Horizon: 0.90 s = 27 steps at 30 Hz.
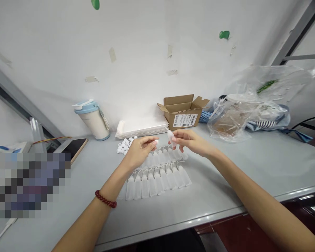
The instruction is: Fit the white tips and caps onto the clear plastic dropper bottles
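Between the thumb and fingers of my left hand (140, 151) is a small white cap (156, 141). My right hand (190, 141) grips a small translucent white bottle (171, 136), its narrow tip pointing up and to the left. Cap and bottle are apart, a short gap between them. Below my hands, similar translucent bottles with thin curved spouts lie side by side in a front row (159, 182) and a back row (157, 158), the back one partly hidden by my hands. Loose white caps (124, 145) form a small pile behind my left hand.
Behind the bottles lie a stack of flat white packets (143, 129) and an open cardboard box (185, 119). A cream and blue tumbler (93, 120) and a phone (75, 148) are at left. Plastic bags (233, 119) sit at right on the grey table (225, 171).
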{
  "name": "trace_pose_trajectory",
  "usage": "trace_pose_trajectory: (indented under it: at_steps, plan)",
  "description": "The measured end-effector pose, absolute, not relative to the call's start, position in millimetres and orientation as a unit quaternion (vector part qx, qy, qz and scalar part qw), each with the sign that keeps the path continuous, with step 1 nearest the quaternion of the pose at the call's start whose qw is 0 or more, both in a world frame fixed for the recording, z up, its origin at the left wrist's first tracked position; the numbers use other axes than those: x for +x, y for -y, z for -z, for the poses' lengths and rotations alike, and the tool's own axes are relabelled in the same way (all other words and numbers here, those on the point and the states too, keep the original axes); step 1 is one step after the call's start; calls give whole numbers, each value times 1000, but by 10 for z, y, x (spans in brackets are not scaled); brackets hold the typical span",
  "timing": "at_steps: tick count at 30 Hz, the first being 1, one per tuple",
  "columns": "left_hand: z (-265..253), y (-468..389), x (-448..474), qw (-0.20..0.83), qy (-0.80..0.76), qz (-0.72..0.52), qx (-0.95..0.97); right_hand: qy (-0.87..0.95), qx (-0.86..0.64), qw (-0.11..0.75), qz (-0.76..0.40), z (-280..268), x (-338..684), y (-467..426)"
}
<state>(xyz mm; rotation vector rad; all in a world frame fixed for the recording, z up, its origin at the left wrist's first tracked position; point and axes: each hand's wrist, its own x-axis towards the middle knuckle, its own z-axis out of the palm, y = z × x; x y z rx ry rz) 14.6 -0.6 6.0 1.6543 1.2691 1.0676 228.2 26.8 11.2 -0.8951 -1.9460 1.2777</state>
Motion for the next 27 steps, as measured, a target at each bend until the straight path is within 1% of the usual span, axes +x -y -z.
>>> trace_pose_trajectory:
  at_steps: [4,7,17,20,23,27]
  plan:
    - [-103,39,168,439,-475,-450,616,721,-295,296,-553,-81,2145,-203]
    - [-115,52,167,448,-461,-456,616,707,-289,288,-578,-59,2115,-195]
    - [-143,59,168,387,-442,-441,678,712,-308,287,-562,-24,2169,-242]
    - [-171,81,184,381,-440,-421,696,697,-322,316,-557,-8,2146,-231]
    - [-168,101,208,384,-447,-416,692,691,-358,364,-512,-10,2102,-186]
    - [-114,109,241,440,-435,-416,666,701,-388,401,-444,-47,2041,-112]
